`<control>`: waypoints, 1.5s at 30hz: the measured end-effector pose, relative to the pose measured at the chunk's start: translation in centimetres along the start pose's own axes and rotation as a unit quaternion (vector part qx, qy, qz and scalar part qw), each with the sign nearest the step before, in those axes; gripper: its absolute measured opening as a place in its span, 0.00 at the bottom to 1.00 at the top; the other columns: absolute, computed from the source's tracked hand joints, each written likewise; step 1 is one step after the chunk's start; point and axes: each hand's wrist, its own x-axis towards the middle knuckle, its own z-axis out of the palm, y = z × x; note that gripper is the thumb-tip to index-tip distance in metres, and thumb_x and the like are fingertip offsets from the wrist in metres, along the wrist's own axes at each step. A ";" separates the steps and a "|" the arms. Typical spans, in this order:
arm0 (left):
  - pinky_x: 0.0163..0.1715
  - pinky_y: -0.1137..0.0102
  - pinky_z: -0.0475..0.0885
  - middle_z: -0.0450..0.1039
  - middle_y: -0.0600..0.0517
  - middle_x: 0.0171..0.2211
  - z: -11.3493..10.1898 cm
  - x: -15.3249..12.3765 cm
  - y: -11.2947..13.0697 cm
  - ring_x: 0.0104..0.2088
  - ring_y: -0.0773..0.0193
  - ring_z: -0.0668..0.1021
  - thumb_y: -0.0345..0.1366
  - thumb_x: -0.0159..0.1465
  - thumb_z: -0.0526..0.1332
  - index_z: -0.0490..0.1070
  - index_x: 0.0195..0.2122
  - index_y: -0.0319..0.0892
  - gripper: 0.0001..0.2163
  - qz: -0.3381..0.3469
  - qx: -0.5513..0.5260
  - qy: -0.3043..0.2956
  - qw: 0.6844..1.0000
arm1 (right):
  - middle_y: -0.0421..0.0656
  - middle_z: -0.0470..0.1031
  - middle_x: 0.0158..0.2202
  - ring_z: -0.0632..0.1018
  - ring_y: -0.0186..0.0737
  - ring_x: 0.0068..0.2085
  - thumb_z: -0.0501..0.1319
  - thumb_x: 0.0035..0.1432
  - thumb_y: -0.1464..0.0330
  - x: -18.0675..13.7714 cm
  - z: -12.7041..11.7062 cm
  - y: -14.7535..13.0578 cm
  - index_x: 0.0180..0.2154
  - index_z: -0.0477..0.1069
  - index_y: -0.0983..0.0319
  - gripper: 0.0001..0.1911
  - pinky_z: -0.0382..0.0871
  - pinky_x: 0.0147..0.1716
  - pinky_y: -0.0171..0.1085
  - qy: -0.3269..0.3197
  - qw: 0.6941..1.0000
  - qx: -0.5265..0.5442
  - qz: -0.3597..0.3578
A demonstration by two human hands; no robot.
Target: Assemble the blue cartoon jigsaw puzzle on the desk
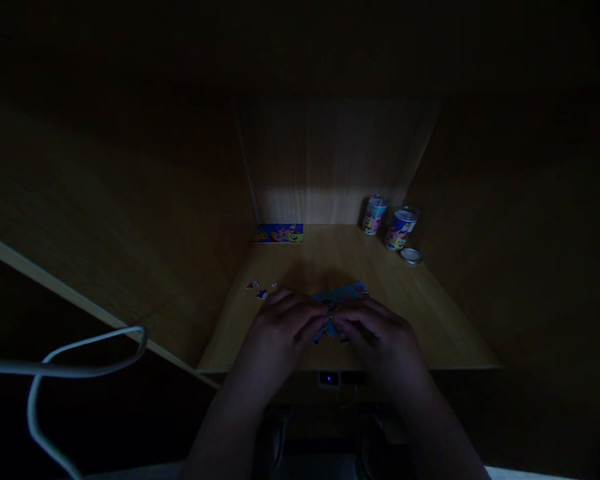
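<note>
A partly joined jigsaw puzzle (343, 292) with a blue cartoon print lies near the front of the wooden shelf. Over it, the fingertips of my left hand (285, 327) and my right hand (380, 327) almost meet, both closed in a pinch. Between them shows a small dark jigsaw piece (331, 311), gripped from both sides; its outline is hard to make out in the dim light. My hands cover much of the puzzle. To the left of my left hand lie a few loose pieces, among them a reddish piece (253, 285) and a blue-white piece (263, 294).
Two cartoon-printed cans, a smaller can (374, 217) and a larger can (401, 230), stand at the back right beside a round lid (411, 256). A printed card strip (280, 233) lies at the back left. A white cable (85, 370) loops at the left. Wooden walls enclose the shelf.
</note>
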 end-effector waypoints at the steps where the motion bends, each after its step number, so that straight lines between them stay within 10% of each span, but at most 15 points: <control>1: 0.46 0.63 0.74 0.85 0.54 0.42 0.4 0.1 0.3 0.42 0.60 0.82 0.30 0.72 0.70 0.81 0.49 0.47 0.06 0.002 -0.007 0.005 1.000 | 0.40 0.86 0.43 0.86 0.39 0.43 0.68 0.71 0.73 0.0 0.0 0.0 0.45 0.82 0.54 0.07 0.81 0.43 0.37 0.001 1.000 0.001 0.001; 9: 0.44 0.63 0.74 0.85 0.54 0.40 1.1 -0.1 0.2 0.41 0.59 0.81 0.31 0.74 0.68 0.80 0.46 0.46 0.04 -0.007 -0.020 -0.004 1.000 | 0.40 0.86 0.43 0.87 0.41 0.43 0.66 0.73 0.69 -0.1 0.1 0.0 0.46 0.82 0.53 0.06 0.82 0.44 0.41 -0.008 0.999 0.018 0.025; 20: 0.49 0.53 0.76 0.84 0.44 0.47 -1.0 -0.5 -2.4 0.49 0.45 0.80 0.23 0.70 0.62 0.84 0.49 0.45 0.14 -0.198 0.329 -0.070 0.921 | 0.44 0.86 0.45 0.83 0.48 0.48 0.67 0.71 0.70 0.5 -1.2 -0.3 0.42 0.83 0.54 0.05 0.78 0.52 0.52 -0.078 0.987 -0.140 -0.003; 28: 0.57 0.54 0.75 0.85 0.49 0.52 -0.1 -0.4 -1.9 0.52 0.53 0.82 0.29 0.74 0.65 0.82 0.52 0.48 0.10 -0.075 0.094 -0.079 0.990 | 0.42 0.86 0.46 0.84 0.48 0.50 0.67 0.71 0.69 0.2 -2.4 1.5 0.39 0.80 0.55 0.05 0.73 0.61 0.57 -0.089 0.988 -0.126 0.001; 40: 0.56 0.54 0.73 0.83 0.54 0.51 -0.3 -1.4 0.1 0.53 0.52 0.80 0.46 0.54 0.84 0.82 0.52 0.57 0.25 -0.040 -0.001 -0.196 0.980 | 0.43 0.84 0.59 0.82 0.50 0.58 0.66 0.70 0.72 0.1 -2.6 2.3 0.53 0.81 0.52 0.13 0.73 0.63 0.58 -0.100 0.984 -0.144 -0.002; 45: 0.52 0.59 0.73 0.83 0.56 0.46 0.5 -1.8 0.7 0.49 0.56 0.80 0.35 0.56 0.83 0.83 0.48 0.54 0.20 -0.034 -0.015 -0.196 0.980 | 0.40 0.84 0.59 0.82 0.47 0.58 0.64 0.73 0.71 0.1 -3.1 2.3 0.54 0.81 0.50 0.14 0.74 0.61 0.56 -0.118 0.988 -0.095 -0.038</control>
